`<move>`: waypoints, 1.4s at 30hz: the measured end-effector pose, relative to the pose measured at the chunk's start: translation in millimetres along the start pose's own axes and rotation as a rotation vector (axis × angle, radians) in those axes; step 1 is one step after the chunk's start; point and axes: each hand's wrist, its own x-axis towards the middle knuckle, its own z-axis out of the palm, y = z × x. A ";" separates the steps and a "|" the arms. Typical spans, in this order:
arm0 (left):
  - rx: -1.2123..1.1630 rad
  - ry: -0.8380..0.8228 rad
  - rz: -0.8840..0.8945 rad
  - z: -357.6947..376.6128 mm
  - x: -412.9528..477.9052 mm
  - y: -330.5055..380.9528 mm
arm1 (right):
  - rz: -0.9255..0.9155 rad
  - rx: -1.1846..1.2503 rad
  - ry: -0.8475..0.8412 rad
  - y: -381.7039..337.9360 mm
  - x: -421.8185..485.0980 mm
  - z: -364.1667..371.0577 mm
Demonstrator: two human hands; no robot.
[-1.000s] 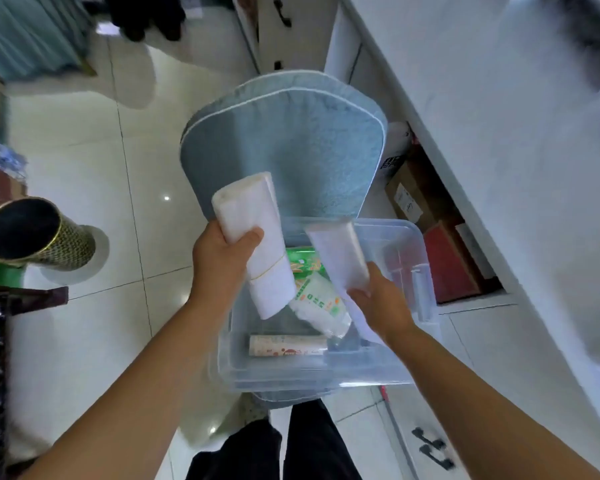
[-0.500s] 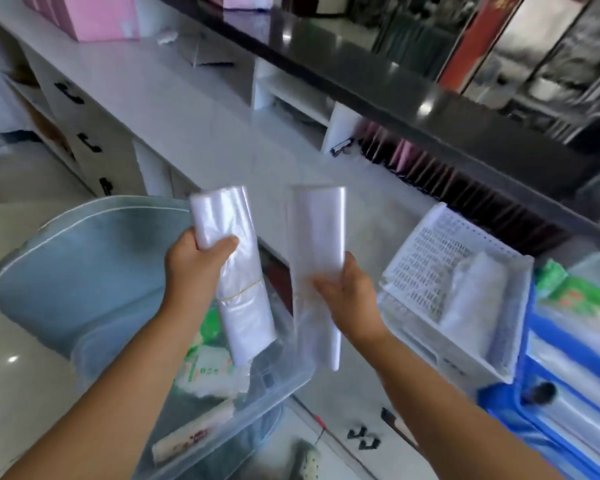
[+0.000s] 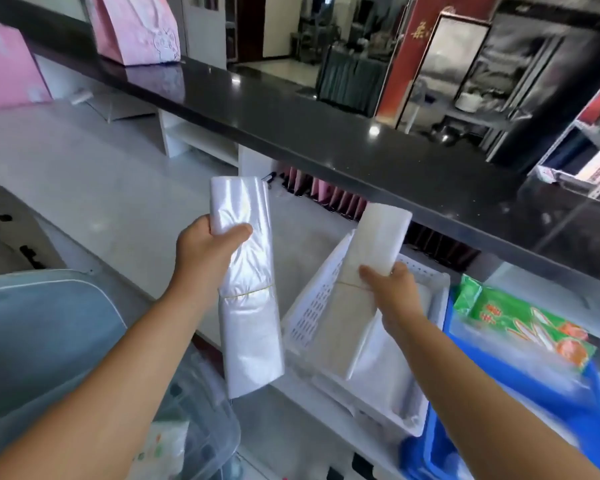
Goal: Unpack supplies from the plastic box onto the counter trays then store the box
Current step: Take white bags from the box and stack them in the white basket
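Observation:
My left hand (image 3: 207,251) grips a banded bundle of clear plastic bags (image 3: 248,306) upright above the counter edge. My right hand (image 3: 392,292) holds a second bundle of whitish plastic bags (image 3: 371,251), its lower end down inside the white perforated tray (image 3: 312,306) on the counter. The clear plastic box (image 3: 201,407) sits at the lower left on a blue cushioned chair (image 3: 39,334), with a green-printed packet (image 3: 163,445) still inside.
A blue tray (image 3: 568,400) at the right holds a green and orange packet (image 3: 520,323). A black raised countertop (image 3: 326,133) runs above the grey work counter (image 3: 101,188). Pink gift bags (image 3: 136,26) stand at the far left.
The view has swung from the box up to the counter. Both hands carried the bundles up and right; the right-hand bundle now dips into the white tray.

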 end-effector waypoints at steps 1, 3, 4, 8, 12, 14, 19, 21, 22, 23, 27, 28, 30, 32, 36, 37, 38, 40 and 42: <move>-0.010 -0.007 -0.011 10.6 3.6 -0.6 | 0.055 0.017 -0.005 7.1 13.5 -1.2; -0.025 -0.020 -0.042 29.7 8.9 -4.1 | 0.173 0.061 -0.009 23.1 34.7 0.1; -0.028 -0.024 -0.061 37.7 10.6 -6.1 | 0.221 0.073 -0.011 30.6 42.1 2.3; -0.019 -0.040 -0.124 61.0 17.0 -17.9 | 0.296 -0.025 -0.064 53.4 62.0 17.2; 0.011 -0.047 -0.190 76.5 24.0 -26.9 | 0.301 -0.134 -0.144 59.6 70.5 29.3; 0.042 -0.062 -0.213 82.3 28.8 -29.8 | 0.306 -0.196 -0.185 60.8 73.2 30.1; 0.080 -0.165 -0.251 98.8 41.0 -36.1 | 0.229 -0.428 -0.260 53.9 80.4 15.1; 0.080 -0.217 -0.265 109.5 45.3 -38.3 | 0.104 -0.532 -0.231 49.4 82.8 4.2; 0.077 -0.242 -0.273 115.6 47.1 -38.1 | 0.021 -0.558 -0.187 46.0 82.5 -1.2; 0.069 -0.271 -0.279 122.2 48.9 -37.9 | -0.053 -0.527 -0.145 41.2 80.2 -5.3; 0.021 -0.389 -0.282 151.1 52.5 -35.7 | 0.090 0.112 -0.358 16.1 62.9 -4.4; 0.024 -0.409 -0.275 158.1 52.9 -36.0 | 0.132 0.225 -0.420 12.8 59.8 -3.0; 0.043 -0.443 -0.258 170.3 53.0 -37.6 | 0.141 0.261 -0.443 9.7 57.9 -1.9; 0.075 -0.472 -0.258 177.9 52.0 -40.0 | 0.127 0.223 -0.408 10.1 58.5 -3.9; 0.167 -0.606 -0.323 174.5 47.6 -53.1 | 0.130 0.280 -0.342 14.6 65.3 -11.1; 0.192 -0.659 -0.350 171.4 45.0 -57.8 | 0.129 0.285 -0.330 14.8 67.7 -12.6; 0.217 -0.696 -0.364 168.6 42.4 -61.6 | 0.131 0.290 -0.321 15.1 70.7 -14.7; 0.231 -0.681 -0.329 163.6 42.4 -64.7 | 0.147 0.259 -0.326 17.0 75.8 -19.7; 0.204 -0.594 -0.277 159.4 52.5 -61.1 | 0.065 0.004 -0.341 23.5 77.6 -28.6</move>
